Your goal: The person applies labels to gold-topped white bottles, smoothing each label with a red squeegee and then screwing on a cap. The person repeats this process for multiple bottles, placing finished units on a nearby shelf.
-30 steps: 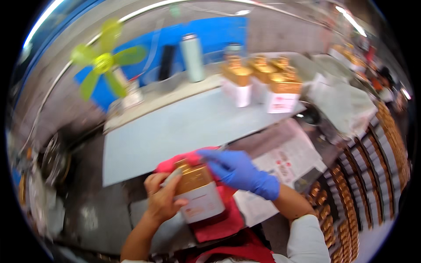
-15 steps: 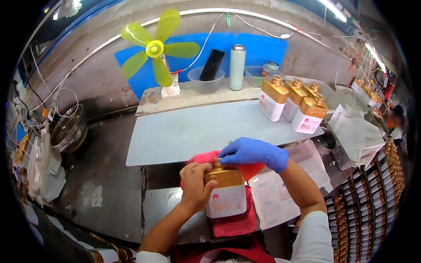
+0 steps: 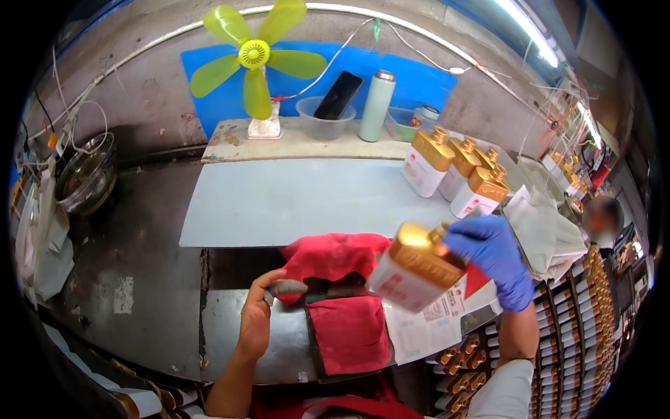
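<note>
The gloved right hand [image 3: 493,255] grips the gold-and-white bottle [image 3: 417,267] by its cap end, its long axis tilted down-left, right of the bare left hand [image 3: 257,314], which pinches the red cloth [image 3: 328,255].

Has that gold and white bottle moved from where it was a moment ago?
Yes. The gold and white bottle was upright over the red cloth; now the right hand holds it tilted, off to the cloth's right.

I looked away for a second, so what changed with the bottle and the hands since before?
The bare left hand let go of the gold bottle. The gloved right hand alone carried it up and right, tilted, off the red cloth. The bottles on the table stayed put.
</note>
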Demonstrator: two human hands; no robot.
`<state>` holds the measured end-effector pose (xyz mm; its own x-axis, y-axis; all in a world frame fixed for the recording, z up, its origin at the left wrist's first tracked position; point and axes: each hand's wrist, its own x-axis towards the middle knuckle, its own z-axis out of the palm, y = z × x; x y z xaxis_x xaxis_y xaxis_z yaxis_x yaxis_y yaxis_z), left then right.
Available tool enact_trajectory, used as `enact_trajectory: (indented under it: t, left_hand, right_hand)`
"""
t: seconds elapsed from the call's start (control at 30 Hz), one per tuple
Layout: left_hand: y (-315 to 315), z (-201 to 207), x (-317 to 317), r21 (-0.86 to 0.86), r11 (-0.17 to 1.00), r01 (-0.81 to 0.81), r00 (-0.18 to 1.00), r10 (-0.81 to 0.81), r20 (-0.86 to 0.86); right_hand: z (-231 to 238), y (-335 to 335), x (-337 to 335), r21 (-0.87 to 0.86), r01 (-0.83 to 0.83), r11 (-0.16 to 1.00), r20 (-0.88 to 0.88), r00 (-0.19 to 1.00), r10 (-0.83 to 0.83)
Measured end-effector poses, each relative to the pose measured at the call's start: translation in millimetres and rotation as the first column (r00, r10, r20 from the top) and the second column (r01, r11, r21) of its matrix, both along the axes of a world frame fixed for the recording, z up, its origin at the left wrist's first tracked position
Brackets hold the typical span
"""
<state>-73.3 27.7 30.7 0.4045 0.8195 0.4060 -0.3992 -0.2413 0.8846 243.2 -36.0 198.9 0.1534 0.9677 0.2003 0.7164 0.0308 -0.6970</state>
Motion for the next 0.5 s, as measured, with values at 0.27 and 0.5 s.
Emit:
enact_trajectory:
  t: [0.27, 0.5]
  left_hand:
    - [-5.7, -15.2, -22.1, -0.095, 0.995, 0.030, 0.999, -0.035, -0.042]
    - [-6.1, -13.6, -15.2, -0.028, 0.957, -0.289, 0.861, 0.247, -0.445]
  right_hand:
    - [11.3, 52.0, 85.2, 0.088, 0.270, 0.959, 0.225, 0.932, -0.283]
    - [-27.6, 97.1, 170.0, 0.161, 0.203, 0.966, 0.027, 0.977, -0.210]
